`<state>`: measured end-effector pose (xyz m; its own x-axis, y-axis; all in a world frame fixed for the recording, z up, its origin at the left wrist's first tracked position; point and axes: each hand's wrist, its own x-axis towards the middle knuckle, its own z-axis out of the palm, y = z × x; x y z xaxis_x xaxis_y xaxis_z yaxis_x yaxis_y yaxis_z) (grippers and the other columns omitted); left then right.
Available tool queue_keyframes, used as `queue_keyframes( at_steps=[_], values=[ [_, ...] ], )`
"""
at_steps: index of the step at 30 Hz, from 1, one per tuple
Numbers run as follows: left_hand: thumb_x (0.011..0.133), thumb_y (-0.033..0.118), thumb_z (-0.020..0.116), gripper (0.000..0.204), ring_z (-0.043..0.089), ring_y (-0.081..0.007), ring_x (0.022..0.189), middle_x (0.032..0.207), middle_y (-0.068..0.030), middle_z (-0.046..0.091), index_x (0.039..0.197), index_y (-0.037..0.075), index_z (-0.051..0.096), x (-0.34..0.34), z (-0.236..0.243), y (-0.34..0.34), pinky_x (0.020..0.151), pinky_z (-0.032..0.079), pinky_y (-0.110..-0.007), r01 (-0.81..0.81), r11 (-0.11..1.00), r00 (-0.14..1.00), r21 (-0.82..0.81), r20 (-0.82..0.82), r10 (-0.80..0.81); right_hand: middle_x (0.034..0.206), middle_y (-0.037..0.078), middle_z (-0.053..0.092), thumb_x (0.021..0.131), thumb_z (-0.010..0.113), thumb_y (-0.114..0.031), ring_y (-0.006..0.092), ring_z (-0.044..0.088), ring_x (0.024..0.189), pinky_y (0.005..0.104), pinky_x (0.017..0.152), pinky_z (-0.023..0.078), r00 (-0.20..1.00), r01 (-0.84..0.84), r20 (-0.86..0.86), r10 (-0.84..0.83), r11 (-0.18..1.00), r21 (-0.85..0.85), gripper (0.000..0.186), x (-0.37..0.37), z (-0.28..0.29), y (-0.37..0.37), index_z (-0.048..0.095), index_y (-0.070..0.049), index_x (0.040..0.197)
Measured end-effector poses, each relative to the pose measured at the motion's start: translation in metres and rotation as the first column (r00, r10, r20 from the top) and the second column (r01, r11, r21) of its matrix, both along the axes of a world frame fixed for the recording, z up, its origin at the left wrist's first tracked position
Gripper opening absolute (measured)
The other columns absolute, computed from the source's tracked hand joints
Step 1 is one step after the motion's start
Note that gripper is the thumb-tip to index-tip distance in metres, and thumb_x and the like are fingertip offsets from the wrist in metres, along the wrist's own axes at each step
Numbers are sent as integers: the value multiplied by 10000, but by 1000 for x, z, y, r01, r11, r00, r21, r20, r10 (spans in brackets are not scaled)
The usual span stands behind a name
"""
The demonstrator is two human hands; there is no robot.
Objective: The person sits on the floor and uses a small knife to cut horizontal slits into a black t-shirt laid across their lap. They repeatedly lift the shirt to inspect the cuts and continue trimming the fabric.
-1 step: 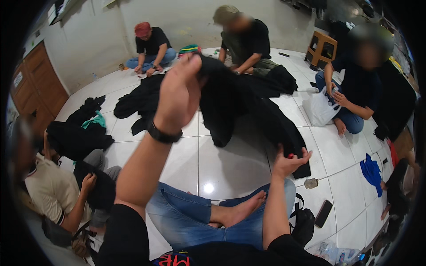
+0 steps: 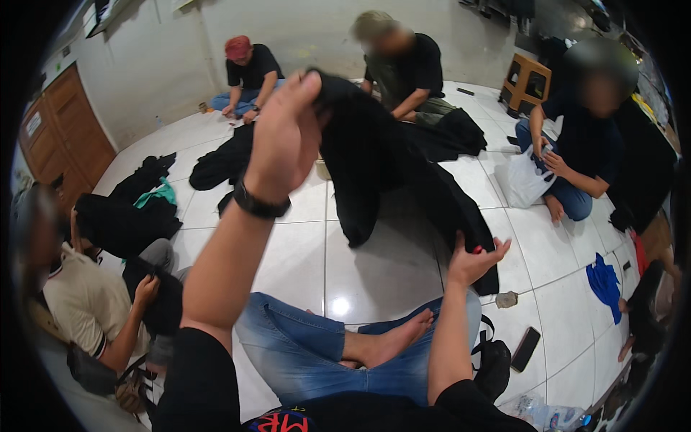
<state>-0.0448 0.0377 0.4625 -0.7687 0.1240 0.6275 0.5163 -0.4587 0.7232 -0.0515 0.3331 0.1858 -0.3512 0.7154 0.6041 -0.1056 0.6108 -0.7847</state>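
Far left: a co-worker in a cream shirt (image 2: 93,295) sits on the white tiled floor (image 2: 288,266), dark fabric in hand.
Black cloth: up in front of the seated person, above the floor and beyond the crossed legs, slanting from high on the left to low on the right, one flap hanging in the middle. Handling it well probably means firm support at the high end, a light, even pull between the hands, and the flap kept from twisting.
Left hand (image 2: 284,140): raised, dark band (image 2: 259,205) on the wrist; the grip looks closed on the cloth's (image 2: 374,155) upper end, though some fingers are hidden.
Right hand (image 2: 471,266): lower, palm up at the cloth's lower end, fingers partly spread; a small red item (image 2: 477,249) shows between them. Whether this grip pinches the fabric cannot be told.
Right-side floor: a greyish lump (image 2: 507,299) near the right hand, then a black bag (image 2: 493,367) and a phone (image 2: 525,349) beside the knee.
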Motion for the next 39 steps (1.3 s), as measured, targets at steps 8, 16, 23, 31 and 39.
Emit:
queue_keyframes(
  at_steps=[8, 16, 23, 31, 39],
  values=[
    [1037, 269, 475, 288, 627, -254, 1142, 1167, -118, 697, 1173, 55, 611, 11, 93, -85, 1020, 421, -442, -384, 914, 921, -131, -130, 368, 805, 157, 641, 892, 625, -61, 275, 631, 720, 369, 700, 493, 862, -507, 22, 506, 861, 46, 145, -15, 28, 7, 651, 8, 1017],
    [1057, 269, 409, 332, 597, -280, 1222, 1280, -159, 658, 1230, 41, 576, 70, 138, -144, 1009, 458, -516, -506, 861, 845, 42, -176, 505, 846, 146, 660, 933, 538, -13, 223, 658, 777, 342, 727, 496, 845, -329, -287, 452, 861, 389, 149, -44, 228, 55, 631, 11, 1047],
    [1035, 300, 475, 316, 587, -231, 1209, 1236, -97, 659, 1239, 84, 581, 157, 180, -116, 983, 482, -512, -522, 852, 755, 50, -437, 488, 872, 66, 680, 966, 570, -84, 141, 641, 684, 276, 631, 527, 497, -760, -666, 556, 650, -25, 147, -30, 381, 80, 648, 7, 1050],
    [1014, 211, 479, 282, 573, -242, 1172, 1218, -114, 623, 1218, 42, 574, 190, 182, -126, 1003, 434, -465, -588, 801, 503, 111, -726, 469, 833, 69, 646, 904, 625, -95, 160, 635, 687, 302, 594, 529, 501, -667, -730, 465, 745, 17, 216, -10, 460, 117, 629, 6, 1095],
    [1066, 182, 447, 368, 619, -217, 1159, 1225, -139, 658, 1349, -29, 552, 212, 99, -129, 1082, 432, -354, -693, 716, 534, 87, -605, 591, 909, 104, 673, 872, 662, -99, 166, 661, 718, 286, 621, 545, 288, -681, -863, 415, 722, 120, 256, -11, 434, 78, 613, 36, 1083]
  ],
)
